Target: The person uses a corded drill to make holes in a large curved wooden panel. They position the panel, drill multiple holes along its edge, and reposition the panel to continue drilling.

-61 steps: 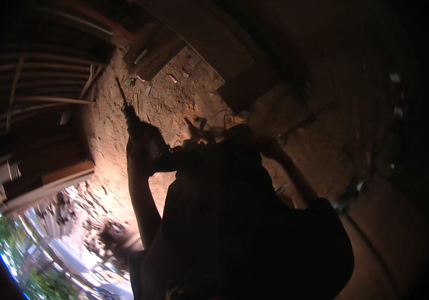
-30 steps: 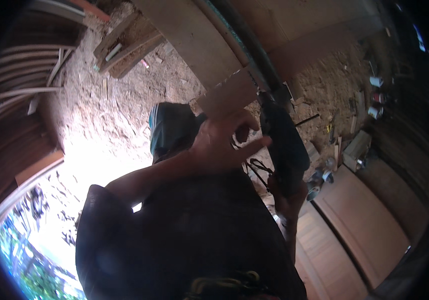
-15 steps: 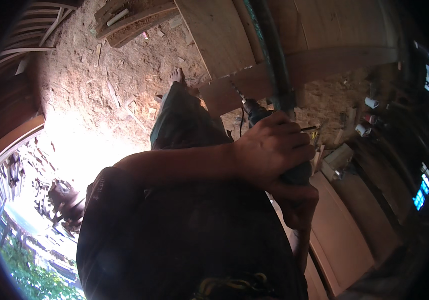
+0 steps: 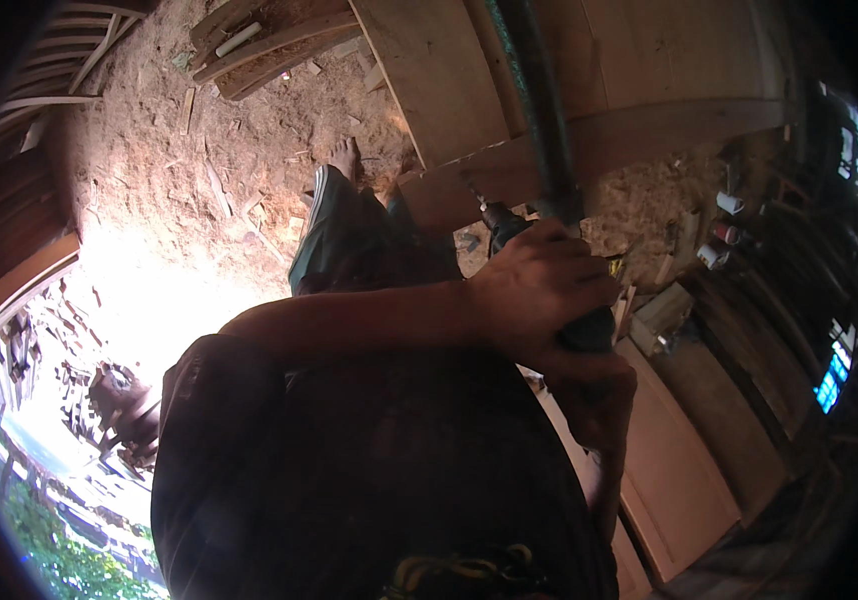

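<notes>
Your left hand (image 4: 546, 285), forearm crosswise, clasps the dark, round-bodied power drill (image 4: 591, 330); your right hand (image 4: 592, 398) grips its rear. It's near the long brown wooden rail (image 4: 649, 128), bit facing it.

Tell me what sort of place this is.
Probably a woodworking shop: a dark handheld power drill, flat light-brown wooden panels, and thin, pale wood offcuts strewn over the rough brown floor.
</notes>
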`<state>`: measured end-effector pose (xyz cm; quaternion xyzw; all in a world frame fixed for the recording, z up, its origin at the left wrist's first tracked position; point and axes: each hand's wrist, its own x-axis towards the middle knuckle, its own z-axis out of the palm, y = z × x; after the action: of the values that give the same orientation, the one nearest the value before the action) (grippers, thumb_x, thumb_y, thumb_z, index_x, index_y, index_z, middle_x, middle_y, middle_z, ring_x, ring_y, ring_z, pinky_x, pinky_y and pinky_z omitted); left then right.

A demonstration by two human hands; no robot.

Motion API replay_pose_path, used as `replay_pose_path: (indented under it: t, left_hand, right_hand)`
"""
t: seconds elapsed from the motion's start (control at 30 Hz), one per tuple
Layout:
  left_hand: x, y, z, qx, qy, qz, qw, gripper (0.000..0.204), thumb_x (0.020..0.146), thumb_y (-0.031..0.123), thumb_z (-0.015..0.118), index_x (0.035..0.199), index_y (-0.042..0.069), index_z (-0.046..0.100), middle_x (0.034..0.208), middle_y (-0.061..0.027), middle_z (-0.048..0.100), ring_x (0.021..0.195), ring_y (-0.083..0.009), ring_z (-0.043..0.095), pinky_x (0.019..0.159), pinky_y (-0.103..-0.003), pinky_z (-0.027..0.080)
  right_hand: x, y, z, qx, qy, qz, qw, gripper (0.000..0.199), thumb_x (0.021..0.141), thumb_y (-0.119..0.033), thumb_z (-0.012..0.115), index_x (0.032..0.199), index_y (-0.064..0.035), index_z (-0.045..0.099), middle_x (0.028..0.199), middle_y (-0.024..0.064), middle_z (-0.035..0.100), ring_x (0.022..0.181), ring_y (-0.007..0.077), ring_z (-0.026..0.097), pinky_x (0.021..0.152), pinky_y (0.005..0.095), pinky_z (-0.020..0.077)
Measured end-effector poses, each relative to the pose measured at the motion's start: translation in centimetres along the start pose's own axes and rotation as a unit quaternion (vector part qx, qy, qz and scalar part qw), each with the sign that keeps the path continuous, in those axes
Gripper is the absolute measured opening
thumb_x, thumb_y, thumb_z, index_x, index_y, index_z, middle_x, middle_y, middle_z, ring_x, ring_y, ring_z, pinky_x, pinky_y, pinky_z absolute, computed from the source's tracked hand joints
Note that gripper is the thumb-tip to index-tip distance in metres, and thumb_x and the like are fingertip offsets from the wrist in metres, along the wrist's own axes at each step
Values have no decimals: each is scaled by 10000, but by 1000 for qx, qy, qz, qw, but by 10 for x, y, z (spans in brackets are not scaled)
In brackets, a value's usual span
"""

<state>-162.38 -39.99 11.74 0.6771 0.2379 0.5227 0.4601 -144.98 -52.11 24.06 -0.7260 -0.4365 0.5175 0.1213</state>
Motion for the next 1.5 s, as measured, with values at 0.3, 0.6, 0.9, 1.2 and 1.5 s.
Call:
replay_pose_path:
  t: [0.3, 0.6, 0.9, 1.2, 1.5]
  left_hand:
    - [6, 0, 5, 20, 28, -11, 999, 531, 836, 575, 852, 937, 78, 696, 809, -74, 643, 776, -285, 709, 772, -415, 507]
    - [7, -1, -8, -5, 9, -44, 999, 444, 805, 436, 881, 1007, 70, 731, 893, -94, 733, 847, -303, 759, 834, -441, 540]
    - [9, -7, -20, -44, 46, -25, 998, 428, 807, 433, 839, 1005, 70, 732, 907, -100, 742, 838, -306, 754, 800, -438, 542]
    - [12, -11, -30, -42, 28, -39, 998, 411, 800, 426, 811, 1004, 79, 727, 895, -89, 735, 821, -300, 747, 804, -434, 540]
    - [13, -15, -37, -56, 39, -20, 997, 432, 814, 418, 769, 1031, 48, 723, 930, -88, 757, 823, -282, 754, 790, -426, 537]
  right_hand:
    - [20, -27, -28, 55, -91, -16, 994, 429, 1003, -337, 776, 1182, 39, 677, 962, 73, 741, 858, 122, 677, 741, 329, 555]
    - [32, -67, -37, -20, -117, 49, 992, 596, 1075, -541, 598, 1214, 33, 678, 965, 111, 728, 881, 180, 665, 777, 375, 532]
    - [31, -87, -17, -38, -76, 2, 996, 540, 1055, -455, 645, 1271, 39, 670, 1042, 185, 750, 968, 303, 736, 852, 429, 558]
    - [41, -101, -15, -67, -91, 18, 993, 483, 1041, -390, 686, 1247, 47, 675, 1030, 215, 758, 949, 390, 761, 832, 469, 577]
    - [34, -94, -14, -182, -52, -57, 980, 528, 1004, -379, 744, 1260, 73, 645, 943, 237, 740, 860, 457, 751, 770, 498, 587]
